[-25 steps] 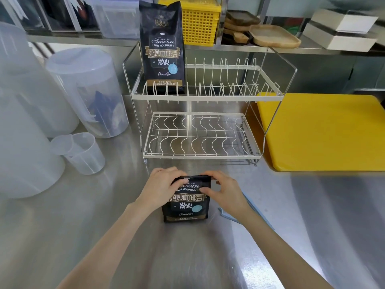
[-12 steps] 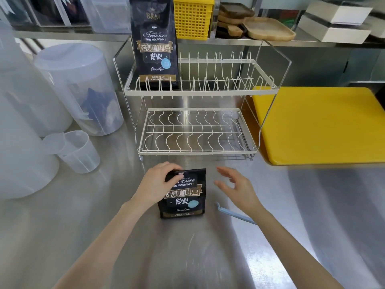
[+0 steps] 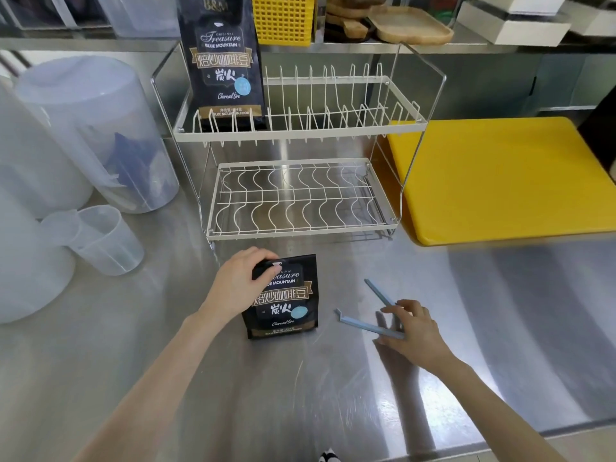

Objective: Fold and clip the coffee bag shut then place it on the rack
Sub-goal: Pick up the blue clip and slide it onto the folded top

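A black coffee bag (image 3: 287, 303) stands on the steel counter in front of the white wire rack (image 3: 300, 132), its top folded down. My left hand (image 3: 238, 288) presses on that folded top from the left. A light blue bag clip (image 3: 363, 323) lies spread in a V on the counter to the bag's right. My right hand (image 3: 416, 331) hovers at the clip's joined end, fingers apart and touching or nearly touching it. A second, taller coffee bag (image 3: 223, 61) stands on the left of the rack's upper tier.
A yellow cutting board (image 3: 493, 181) lies right of the rack. A clear measuring cup (image 3: 103, 241) and large translucent lidded containers (image 3: 100, 128) stand on the left. A shelf behind holds a yellow basket (image 3: 283, 18) and wooden trays. The counter's front edge runs low right.
My right hand has left the bag's top and moved right and down to the blue clip. My left hand stays on the folded top. The view has tilted down.
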A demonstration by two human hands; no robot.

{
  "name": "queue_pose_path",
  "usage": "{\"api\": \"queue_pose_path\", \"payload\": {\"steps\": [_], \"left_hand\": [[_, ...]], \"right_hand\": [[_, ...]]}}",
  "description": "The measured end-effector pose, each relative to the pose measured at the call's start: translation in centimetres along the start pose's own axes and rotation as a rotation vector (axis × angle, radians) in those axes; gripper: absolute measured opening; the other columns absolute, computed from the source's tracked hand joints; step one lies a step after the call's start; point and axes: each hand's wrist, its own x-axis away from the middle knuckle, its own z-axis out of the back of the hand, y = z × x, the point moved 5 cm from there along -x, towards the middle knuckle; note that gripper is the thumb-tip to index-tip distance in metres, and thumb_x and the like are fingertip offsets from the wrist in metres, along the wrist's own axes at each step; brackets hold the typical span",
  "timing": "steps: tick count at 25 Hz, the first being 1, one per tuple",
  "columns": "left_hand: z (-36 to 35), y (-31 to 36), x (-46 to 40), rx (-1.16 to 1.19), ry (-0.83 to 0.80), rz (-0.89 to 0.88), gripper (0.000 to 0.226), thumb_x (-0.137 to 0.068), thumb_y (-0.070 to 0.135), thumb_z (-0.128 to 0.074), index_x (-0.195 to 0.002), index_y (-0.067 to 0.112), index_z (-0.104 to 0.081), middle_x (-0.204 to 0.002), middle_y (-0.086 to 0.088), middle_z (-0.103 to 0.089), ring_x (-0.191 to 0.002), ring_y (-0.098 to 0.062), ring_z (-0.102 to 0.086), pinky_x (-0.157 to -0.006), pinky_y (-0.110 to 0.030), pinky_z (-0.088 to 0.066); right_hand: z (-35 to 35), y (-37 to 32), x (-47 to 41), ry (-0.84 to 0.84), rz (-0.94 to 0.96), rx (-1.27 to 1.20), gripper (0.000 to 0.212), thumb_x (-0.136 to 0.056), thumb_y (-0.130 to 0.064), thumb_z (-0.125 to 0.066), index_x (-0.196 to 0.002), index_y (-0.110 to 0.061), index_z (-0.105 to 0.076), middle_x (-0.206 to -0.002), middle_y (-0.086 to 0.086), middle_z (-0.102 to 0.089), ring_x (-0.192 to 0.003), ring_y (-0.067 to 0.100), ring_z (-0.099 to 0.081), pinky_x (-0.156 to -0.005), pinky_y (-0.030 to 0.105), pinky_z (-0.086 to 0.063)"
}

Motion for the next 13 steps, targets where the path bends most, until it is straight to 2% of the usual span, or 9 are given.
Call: {"api": "queue_pose_path", "payload": {"steps": [4,8,10,13], "left_hand": [[0.0,0.1,0.2,0.022,-0.018,-0.006,0.016,-0.084,0.023,-0.055,-0.098,0.017,-0.061,-0.092,0.001,-0.062,-0.09,-0.017,-0.055,-0.074,-0.029,-0.038],[0.4,0.0,0.1,0.038,-0.086,-0.013,0.022,-0.084,0.016,-0.053,-0.105,0.018,-0.06,-0.095,0.003,-0.059,-0.091,-0.013,-0.052,-0.076,-0.025,-0.037],[0.5,-0.2,0.0,0.053,-0.12,-0.017,0.021,-0.083,0.014,-0.053,-0.103,0.018,-0.058,-0.095,0.005,-0.059,-0.089,-0.011,-0.053,-0.072,-0.02,-0.038],[0.8,-0.7,0.2,0.114,-0.095,0.001,0.018,-0.08,0.009,-0.055,-0.095,0.018,-0.054,-0.095,0.004,-0.056,-0.089,-0.011,-0.053,-0.071,-0.013,-0.037]], "right_hand": [[0.0,0.0,0.2,0.1,0.001,-0.102,0.022,-0.073,-0.015,-0.07,-0.094,-0.017,-0.065,-0.12,0.011,-0.053,-0.104,0.03,-0.049,-0.087,0.04,-0.045],[-0.1,-0.5,-0.1,0.113,0.027,-0.107,0.015,-0.078,-0.014,-0.063,-0.093,-0.017,-0.065,-0.116,0.01,-0.053,-0.104,0.031,-0.049,-0.089,0.044,-0.045],[0.1,-1.0,-0.5,0.123,0.02,-0.161,0.015,-0.08,-0.014,-0.061,-0.095,-0.014,-0.064,-0.113,0.01,-0.052,-0.099,0.029,-0.052,-0.089,0.039,-0.046],[1.0,-2.3,-1.0,0.14,0.021,-0.263,0.013,-0.081,-0.013,-0.06,-0.094,-0.01,-0.063,-0.112,0.01,-0.051,-0.087,0.017,-0.05,-0.084,0.022,-0.041]]}}
